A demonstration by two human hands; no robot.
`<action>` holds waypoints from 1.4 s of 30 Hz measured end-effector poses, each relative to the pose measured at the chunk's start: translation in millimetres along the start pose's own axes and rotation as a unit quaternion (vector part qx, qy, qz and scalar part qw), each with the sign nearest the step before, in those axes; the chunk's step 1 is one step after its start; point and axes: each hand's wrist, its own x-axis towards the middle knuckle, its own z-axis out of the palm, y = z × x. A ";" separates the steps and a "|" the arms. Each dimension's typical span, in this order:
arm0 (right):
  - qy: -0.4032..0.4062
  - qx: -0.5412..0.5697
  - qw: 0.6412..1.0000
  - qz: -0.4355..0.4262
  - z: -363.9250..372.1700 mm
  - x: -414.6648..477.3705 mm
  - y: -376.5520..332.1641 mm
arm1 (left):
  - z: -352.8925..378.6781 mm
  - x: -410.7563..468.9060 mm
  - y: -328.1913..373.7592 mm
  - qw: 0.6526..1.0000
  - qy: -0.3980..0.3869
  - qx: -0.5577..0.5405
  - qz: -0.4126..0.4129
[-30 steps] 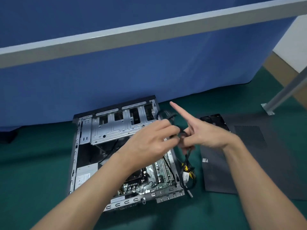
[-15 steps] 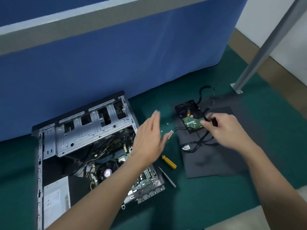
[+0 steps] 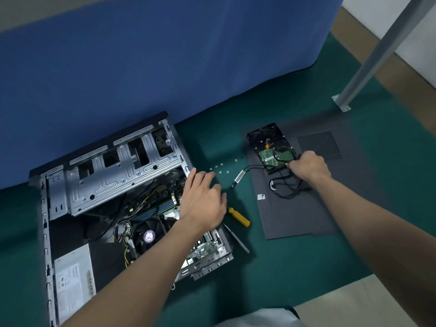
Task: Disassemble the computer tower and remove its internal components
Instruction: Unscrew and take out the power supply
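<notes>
The computer tower lies on its side on the green floor, opened, beneath and to the left of the left hand; that hand is spread with loose, relaxed fingers over the tower's right edge and holds nothing; whether it touches the metal cannot be told. The right hand is well apart from it, fingers curled round a black cable; the cable loops on the dark side panel under that hand. A hard drive lies circuit side up on the panel, just beyond and left of the right hand. Loose screws sit between the hands; a yellow-handled screwdriver lies just right of the left hand, a dark one nearer the wrist. Inside the tower, a fan lies left of the left forearm.
</notes>
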 end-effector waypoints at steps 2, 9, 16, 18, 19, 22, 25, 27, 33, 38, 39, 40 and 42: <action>0.034 0.026 0.999 0.018 7.4 0.4 -5.4 | 0.6 0.8 0.4 1.000 0.000 0.006 -0.003; 0.293 -0.134 0.903 -0.285 54.0 -34.2 -6.3 | 4.6 0.6 1.0 1.000 0.005 0.017 -0.011; 0.018 -0.199 0.880 -0.431 115.3 -90.5 -5.1 | 3.2 -2.5 0.7 1.000 0.008 -0.001 -0.006; -0.023 -0.212 0.903 -0.372 125.8 -96.1 -4.2 | 3.1 -4.7 0.8 1.000 0.011 -0.020 -0.003; -0.032 -0.218 0.910 -0.352 129.7 -97.5 -4.4 | 2.8 -6.7 0.9 0.999 0.009 -0.033 -0.002; -0.061 -0.223 0.917 -0.324 135.1 -99.3 -9.8 | 2.7 -20.6 2.6 0.999 -0.003 -0.050 0.007; -0.065 -0.194 0.938 -0.279 130.2 -104.8 -18.8 | 3.0 -42.4 4.9 0.997 -0.012 -0.070 0.036; -0.053 -0.134 0.955 -0.258 122.7 -107.5 -24.1 | 4.2 -56.3 1.7 0.994 -0.005 -0.098 0.039; 0.031 0.088 0.965 -0.245 81.6 -134.8 -46.1 | 9.4 -111.7 -21.1 0.989 0.000 -0.146 0.001; 0.092 0.136 0.938 -0.306 74.5 -202.9 -70.1 | 9.3 -160.7 -53.3 0.993 0.008 -0.101 -0.062; 0.088 0.138 0.934 -0.319 78.8 -220.7 -74.0 | 7.6 -172.7 -60.9 0.992 0.021 -0.094 -0.077; 0.081 0.141 0.930 -0.329 85.2 -239.3 -76.8 | 6.5 -185.6 -69.0 0.991 0.037 -0.090 -0.090; 0.056 0.155 0.926 -0.340 102.8 -277.8 -78.7 | 5.8 -214.0 -86.6 0.988 0.063 -0.082 -0.111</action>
